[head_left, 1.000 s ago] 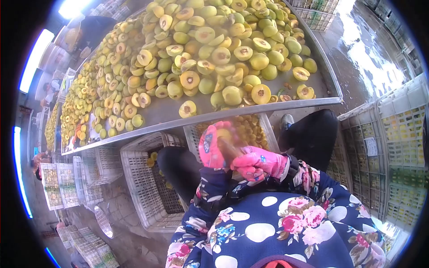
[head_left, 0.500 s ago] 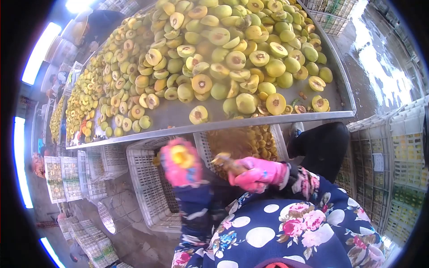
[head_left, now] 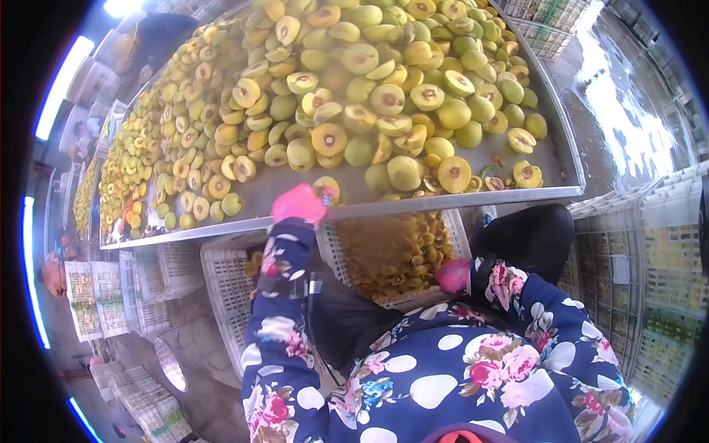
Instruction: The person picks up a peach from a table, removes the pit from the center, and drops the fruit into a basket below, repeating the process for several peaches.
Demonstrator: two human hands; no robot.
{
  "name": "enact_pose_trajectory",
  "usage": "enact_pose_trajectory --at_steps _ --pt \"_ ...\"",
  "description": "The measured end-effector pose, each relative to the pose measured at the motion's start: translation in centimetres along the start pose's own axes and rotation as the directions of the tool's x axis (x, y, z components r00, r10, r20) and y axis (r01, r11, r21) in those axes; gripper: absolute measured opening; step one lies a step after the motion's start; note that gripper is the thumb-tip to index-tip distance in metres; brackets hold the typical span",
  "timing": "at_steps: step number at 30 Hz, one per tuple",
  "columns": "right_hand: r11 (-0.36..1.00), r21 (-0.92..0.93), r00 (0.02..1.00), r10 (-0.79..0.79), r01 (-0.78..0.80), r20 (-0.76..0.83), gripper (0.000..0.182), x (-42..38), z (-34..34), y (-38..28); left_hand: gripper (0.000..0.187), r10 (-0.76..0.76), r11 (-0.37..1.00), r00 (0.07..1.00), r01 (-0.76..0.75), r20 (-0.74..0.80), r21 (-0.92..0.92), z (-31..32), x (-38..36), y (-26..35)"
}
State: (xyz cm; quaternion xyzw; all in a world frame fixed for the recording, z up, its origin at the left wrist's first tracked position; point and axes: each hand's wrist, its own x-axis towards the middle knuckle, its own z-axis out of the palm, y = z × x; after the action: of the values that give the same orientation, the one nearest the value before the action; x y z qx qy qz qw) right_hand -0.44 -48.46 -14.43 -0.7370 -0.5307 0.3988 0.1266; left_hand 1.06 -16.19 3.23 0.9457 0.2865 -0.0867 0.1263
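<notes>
My left hand (head_left: pixel 301 204), in a pink glove, reaches over the front rim of a metal table (head_left: pixel 443 201). Its fingers close on a yellow-green peach half (head_left: pixel 328 188) near that rim; the palm side is hidden. Lower and to the right, my right hand (head_left: pixel 453 275), also pink-gloved, is beside a white crate (head_left: pixel 459 235) under the rim. It looks closed like a fist, and whatever it holds is hidden. Yellowish fruit pieces (head_left: pixel 425 247) fill much of this crate. Many halved peaches (head_left: pixel 388 100) are heaped on the table, some showing brown centres.
Another white crate (head_left: pixel 225 295) stands left of my legs, with a few fruit pieces inside. Stacked crates (head_left: pixel 628 251) rise close on my right, and more crates (head_left: pixel 96 299) stand at the left. Wet floor (head_left: pixel 617 96) shows beyond the table's right edge.
My left hand has moved up from above the left crate to the table, and the yellow piece is gone from it. My right hand has moved right and down; its brown-handled tool no longer shows.
</notes>
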Motion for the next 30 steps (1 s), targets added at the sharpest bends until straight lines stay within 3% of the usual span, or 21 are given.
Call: enact_pose_trajectory --at_steps 1,2,4,6,8,10,11,13,14,17,21,22,25,30 --pt "0.988 -0.12 0.994 -0.104 0.101 -0.02 0.027 -0.6 -0.6 -0.1 0.04 0.09 0.996 0.993 -0.091 -0.071 -0.012 2.4 1.3 -0.2" --pt "0.985 -0.168 0.977 0.0 0.038 0.215 0.029 -0.1 -1.3 -0.2 0.037 0.174 0.984 0.975 -0.179 -0.139 -0.018 4.6 2.4 -0.7" --pt "0.95 0.233 0.977 0.192 -0.21 0.095 0.03 -0.8 -3.8 -2.6 0.035 0.202 0.933 0.96 -0.249 -0.195 -0.261 6.0 2.1 -0.3" --pt "0.71 0.637 0.941 0.331 -0.3 0.073 0.033 -2.6 -8.1 -5.7 0.033 0.19 0.834 0.94 -0.307 -0.284 -0.458 6.1 1.7 0.4" --pt "0.609 0.765 0.957 0.287 -0.209 0.032 0.035 -3.9 -9.6 -6.3 0.036 0.097 0.532 0.984 -0.176 -0.147 -0.828 4.1 0.3 1.3" --pt "0.518 0.851 0.97 0.238 -0.085 -0.048 0.036 -5.4 -11.4 -7.8 0.039 0.046 0.189 0.997 0.057 0.067 -0.98 1.9 -1.9 1.3" --pt "0.486 0.872 0.967 0.246 -0.061 -0.07 0.035 -5.9 -12.2 -8.7 0.039 0.135 -0.055 0.982 0.138 0.129 -0.989 1.9 -2.9 1.3" --pt "0.42 0.907 0.96 0.259 -0.011 -0.108 0.034 -6.7 -13.5 -10.4 0.04 0.339 -0.488 0.924 0.334 0.178 -0.806 2.2 -5.0 2.0" --pt "0.467 0.884 0.955 0.264 -0.004 -0.136 0.034 -7.0 -14.4 -11.4 0.042 0.272 -0.618 0.92 0.391 0.281 -0.682 1.7 -6.5 3.5" --pt "0.622 0.782 0.935 0.263 0.023 -0.237 0.035 -7.2 -15.5 -13.1 0.043 0.381 -0.646 0.878 0.476 0.289 -0.596 2.5 -8.6 4.2" --pt "0.798 0.6 0.895 0.232 0.048 -0.381 0.035 -6.7 -15.0 -13.5 0.043 0.305 -0.654 0.905 0.426 0.298 -0.625 3.6 -10.7 5.7" --pt "0.825 0.563 0.886 0.227 0.046 -0.405 0.034 -6.6 -15.0 -13.6 0.042 0.335 -0.577 0.902 0.424 0.271 -0.698 4.2 -10.7 5.4" --pt "0.894 0.435 0.815 0.172 0.108 -0.554 0.033 -5.9 -13.3 -13.1 0.044 0.352 -0.515 0.896 0.426 0.27 -0.744 4.2 -11.7 5.8" --pt "0.884 0.458 0.825 0.19 0.092 -0.533 0.031 -5.7 -12.8 -13.0 0.043 0.298 -0.499 0.903 0.423 0.308 -0.757 4.8 -11.9 6.2"
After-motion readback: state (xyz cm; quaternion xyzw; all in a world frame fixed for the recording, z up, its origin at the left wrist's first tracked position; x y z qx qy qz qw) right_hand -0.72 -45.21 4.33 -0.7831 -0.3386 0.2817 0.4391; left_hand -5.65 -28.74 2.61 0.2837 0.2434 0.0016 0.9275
